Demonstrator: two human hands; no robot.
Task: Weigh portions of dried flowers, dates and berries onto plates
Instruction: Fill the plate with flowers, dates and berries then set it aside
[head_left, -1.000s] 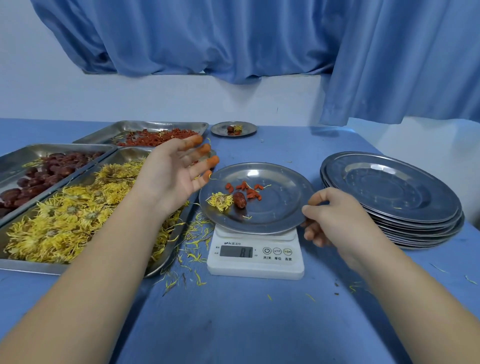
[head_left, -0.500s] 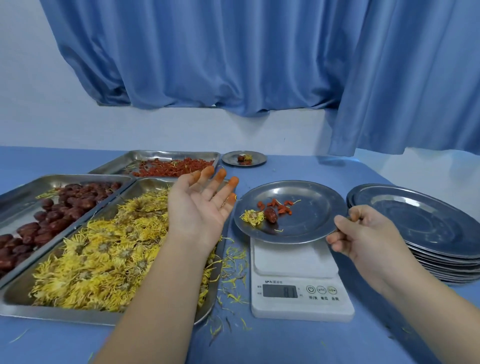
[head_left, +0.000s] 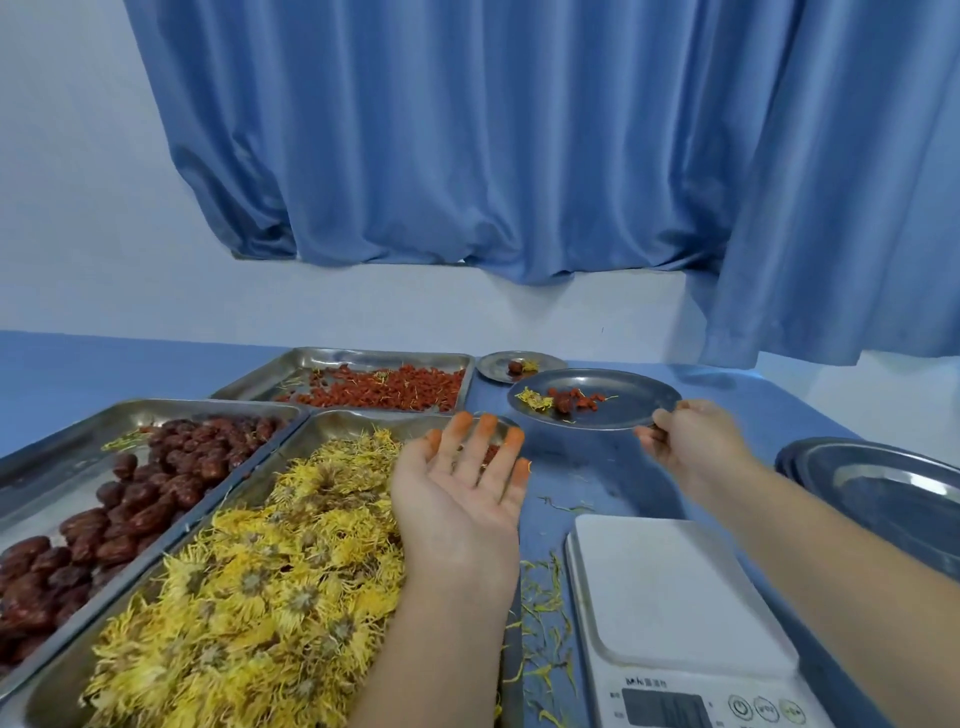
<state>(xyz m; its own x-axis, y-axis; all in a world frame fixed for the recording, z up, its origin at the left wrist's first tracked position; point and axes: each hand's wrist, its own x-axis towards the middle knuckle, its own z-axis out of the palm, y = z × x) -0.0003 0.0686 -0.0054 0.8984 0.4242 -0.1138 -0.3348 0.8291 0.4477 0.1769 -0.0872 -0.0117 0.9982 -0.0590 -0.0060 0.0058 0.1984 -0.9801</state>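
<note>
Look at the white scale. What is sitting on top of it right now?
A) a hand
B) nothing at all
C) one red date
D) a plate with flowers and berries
B: the top of the white scale is bare. The right hand grips the rim of the plate with the portion, farther back than the scale.

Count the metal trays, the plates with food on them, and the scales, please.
Trays: 3 (berry tray, date tray, flower tray)
Plates with food: 2 (plate held by the right hand, small far plate)
Scales: 1 (scale)
Total: 6
</note>
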